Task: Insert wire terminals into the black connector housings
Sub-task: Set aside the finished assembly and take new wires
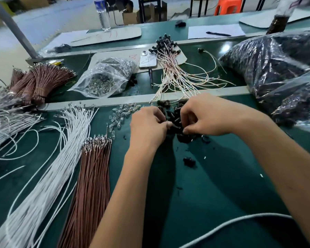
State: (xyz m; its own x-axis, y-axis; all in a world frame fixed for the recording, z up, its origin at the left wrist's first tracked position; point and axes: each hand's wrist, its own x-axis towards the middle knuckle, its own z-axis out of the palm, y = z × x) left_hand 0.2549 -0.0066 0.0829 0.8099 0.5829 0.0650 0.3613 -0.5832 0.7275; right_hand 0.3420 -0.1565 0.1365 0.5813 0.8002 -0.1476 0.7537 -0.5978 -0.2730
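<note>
A pile of small black connector housings (pixel 175 120) lies on the green mat (pixel 204 185) just in front of the metal rail. Both hands are in that pile. My left hand (pixel 147 126) has its fingers curled and pinches a black housing at the pile's left side. My right hand (pixel 204 115) curls its fingers down into the pile from the right; what it pinches is hidden. A fan of white wires (pixel 48 167) and a bundle of brown wires (pixel 91 185) with metal terminals lie to the left. One stray housing (pixel 189 161) sits nearer me.
Small clear bulbs (pixel 122 115) are scattered left of the pile. Beyond the rail lie finished wired housings (pixel 170 68), a phone (pixel 148 59), a clear bag of parts (pixel 104 77) and tied brown wire bundles (pixel 41 81). Big bags of black parts (pixel 284 68) fill the right.
</note>
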